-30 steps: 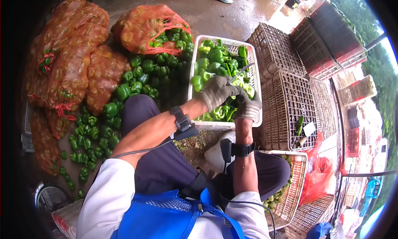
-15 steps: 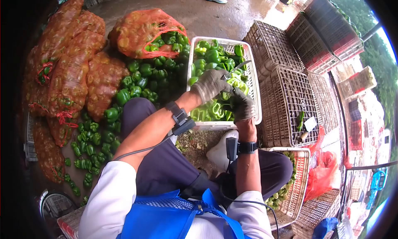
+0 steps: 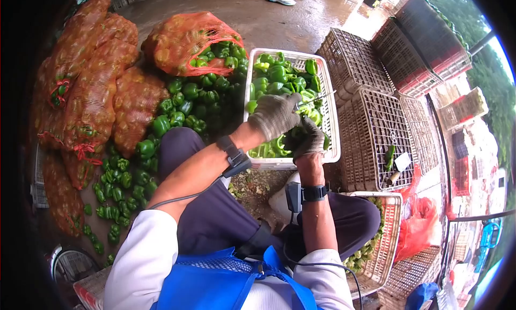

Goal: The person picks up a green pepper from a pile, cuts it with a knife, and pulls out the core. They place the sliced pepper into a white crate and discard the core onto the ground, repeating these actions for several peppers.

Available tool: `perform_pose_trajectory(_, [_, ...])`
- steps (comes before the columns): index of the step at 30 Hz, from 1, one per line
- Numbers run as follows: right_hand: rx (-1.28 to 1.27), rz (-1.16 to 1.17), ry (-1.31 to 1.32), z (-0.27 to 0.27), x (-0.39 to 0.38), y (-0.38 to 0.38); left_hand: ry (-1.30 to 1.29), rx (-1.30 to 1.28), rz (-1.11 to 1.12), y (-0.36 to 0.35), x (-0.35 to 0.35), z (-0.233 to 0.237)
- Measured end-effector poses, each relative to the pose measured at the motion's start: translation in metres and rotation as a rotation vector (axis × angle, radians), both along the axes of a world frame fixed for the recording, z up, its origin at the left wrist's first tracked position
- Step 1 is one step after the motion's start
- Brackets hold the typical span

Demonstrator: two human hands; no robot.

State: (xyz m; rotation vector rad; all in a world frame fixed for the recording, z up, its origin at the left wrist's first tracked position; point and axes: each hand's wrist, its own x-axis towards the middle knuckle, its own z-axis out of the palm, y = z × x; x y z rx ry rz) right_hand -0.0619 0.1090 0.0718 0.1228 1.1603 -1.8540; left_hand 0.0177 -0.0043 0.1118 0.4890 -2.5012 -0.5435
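Observation:
My left hand (image 3: 274, 115), in a grey knit glove, is closed around a knife (image 3: 318, 98). The thin blade points right across the white crate (image 3: 334, 128). Just below it, my gloved right hand (image 3: 310, 139) is closed on a green bell pepper (image 3: 293, 139), mostly covered by the fingers. Both hands are over the near half of the crate. Whole green peppers (image 3: 277, 73) fill its far part, and cut, paler pieces (image 3: 267, 149) show nearer me.
Loose green peppers (image 3: 185, 105) are heaped on the ground at left, beside an open red mesh sack (image 3: 180, 44) and several full sacks (image 3: 97, 89). Stacked plastic crates (image 3: 376, 135) stand at right. A crate of green scraps (image 3: 391, 224) sits by my right knee.
The knife blade has swung to a flatter angle, farther right. My right hand has turned and shifted slightly left, and dark green now shows beneath it.

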Motion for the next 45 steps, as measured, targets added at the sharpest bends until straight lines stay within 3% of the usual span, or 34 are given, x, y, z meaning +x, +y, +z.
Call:
perform_pose_trajectory(2, [-0.074, 0.031, -0.094, -0.016, -0.008, 0.0, -0.022, -0.083, 0.026, 0.004, 0.0, -0.004])
perform_pose_trajectory(3, [-0.318, 0.219, -0.273, -0.029, -0.022, 0.007, -0.028, -0.077, -0.01, 0.006, 0.0, -0.005])
perform_pose_trajectory(5, [-0.188, 0.08, 0.055, -0.045, -0.018, -0.001, -0.02, -0.088, -0.006, 0.007, -0.001, -0.009])
perform_pose_trajectory(7, [0.017, 0.197, 0.98, -0.092, -0.028, -0.013, -0.025, -0.048, 0.011, 0.006, -0.003, -0.015])
perform_pose_trajectory(8, [0.163, 0.108, 1.377, -0.117, -0.033, -0.019, -0.018, 0.013, 0.007, 0.003, -0.003, -0.018])
perform_pose_trajectory(12, [0.435, 0.314, 1.25, -0.076, -0.021, -0.007, -0.003, 0.219, -0.006, -0.011, -0.006, -0.017])
perform_pose_trajectory(14, [0.703, 0.377, 1.913, -0.084, -0.023, -0.004, -0.082, 0.302, 0.005, -0.018, -0.009, -0.016])
perform_pose_trajectory(17, [0.53, 0.271, 1.979, -0.089, -0.026, -0.007, -0.101, 0.388, -0.009, -0.02, -0.012, -0.013])
perform_pose_trajectory(18, [0.351, 0.155, 1.26, -0.089, -0.026, -0.005, -0.122, 0.407, -0.018, -0.02, -0.013, -0.011])
perform_pose_trajectory(20, [-0.014, -0.063, -0.172, -0.033, -0.009, 0.001, -0.073, 0.451, -0.065, -0.022, -0.014, -0.007])
perform_pose_trajectory(22, [-0.098, 0.145, 0.123, -0.01, -0.012, 0.01, -0.069, 0.452, -0.124, -0.028, -0.014, 0.001])
perform_pose_trajectory(25, [0.022, 0.122, 0.376, 0.006, -0.016, 0.012, -0.104, 0.482, -0.208, -0.034, -0.014, 0.01])
perform_pose_trajectory(27, [0.07, 0.134, 0.536, 0.021, -0.015, 0.015, -0.125, 0.318, -0.308, -0.042, -0.016, 0.004])
perform_pose_trajectory(28, [0.041, 0.156, 0.5, 0.013, -0.017, 0.015, -0.128, 0.237, -0.356, -0.046, -0.017, 0.001])
perform_pose_trajectory(30, [-0.017, 0.193, 0.425, -0.009, -0.024, 0.014, -0.167, 0.64, -0.288, -0.039, -0.012, 0.014])
perform_pose_trajectory(32, [-0.22, 0.197, 0.054, -0.004, -0.017, 0.012, -0.163, 0.912, -0.198, -0.033, -0.009, 0.024])
perform_pose_trajectory(34, [-0.146, 0.098, -0.066, 0.002, -0.008, 0.006, -0.167, 0.968, 0.033, -0.024, -0.005, 0.03])
perform_pose_trajectory(36, [-0.142, 0.022, -0.135, -0.004, -0.012, 0.002, -0.174, 0.744, 0.046, -0.014, 0.01, 0.035])
perform_pose_trajectory(38, [-0.164, -0.007, -0.209, -0.012, -0.02, 0.001, -0.194, 0.331, 0.1, 0.002, 0.023, 0.026])
perform_pose_trajectory(42, [-0.154, 0.152, 0.491, -0.04, -0.029, 0.005, -0.318, 0.178, 0.091, 0.016, 0.033, -0.01])
perform_pose_trajectory(45, [-0.236, 0.062, 0.056, -0.031, -0.032, 0.004, -0.377, 0.077, 0.1, 0.016, 0.034, -0.018])
